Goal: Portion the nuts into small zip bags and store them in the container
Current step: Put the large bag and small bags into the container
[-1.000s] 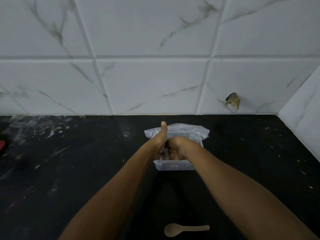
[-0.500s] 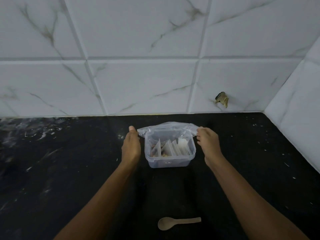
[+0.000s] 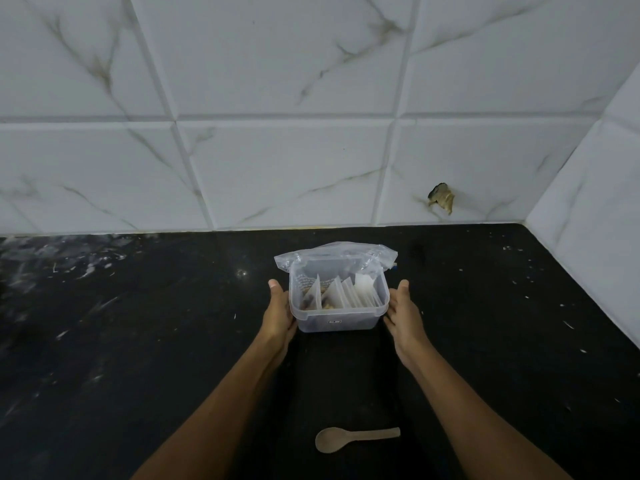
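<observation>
Black surface (image 3: 138,341) w/ white flecks, tiled wall (image 3: 277,98) behind. Clear container (image 3: 337,306) sits mid-surface, small zip bags (image 3: 341,292) standing upright inside; larger clear bag (image 3: 332,252) just behind its rim. Left hand (image 3: 278,315) & right hand (image 3: 403,315) flank container, palms on its side walls, fingers fairly straight. Spoon (image 3: 353,438) lies nearer, well apart.

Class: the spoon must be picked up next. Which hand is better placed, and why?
Right hand, probably: the spoon lies with its handle pointing to the right. The left hand presses the container.
</observation>
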